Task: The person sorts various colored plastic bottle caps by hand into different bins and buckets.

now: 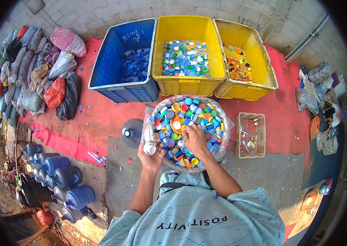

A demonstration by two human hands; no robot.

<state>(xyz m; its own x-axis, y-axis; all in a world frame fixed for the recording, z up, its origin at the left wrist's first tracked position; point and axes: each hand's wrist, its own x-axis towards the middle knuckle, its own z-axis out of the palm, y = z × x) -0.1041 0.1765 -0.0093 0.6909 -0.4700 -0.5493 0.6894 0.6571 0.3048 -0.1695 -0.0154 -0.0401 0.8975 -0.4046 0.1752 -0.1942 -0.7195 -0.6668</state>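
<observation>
A round basin (225, 135) lined with clear plastic stands before me, heaped with bottle caps (181, 110) of many colours. At its left rim my left hand (152, 158) is closed around a white cap (150, 148), whose round hollow end faces up. My right hand (194, 139) reaches over the heap from the right, fingers bent together and pointing down among the caps. The fingertips are partly hidden, and I cannot tell what they hold.
Behind the basin stand a blue crate (99, 69) and two yellow crates (187, 86) (247, 91), each with sorted caps inside. A water jug (131, 139) stands left, a small basket (251, 155) right. Stuffed bags (54, 96) and several jugs (67, 176) fill the left side.
</observation>
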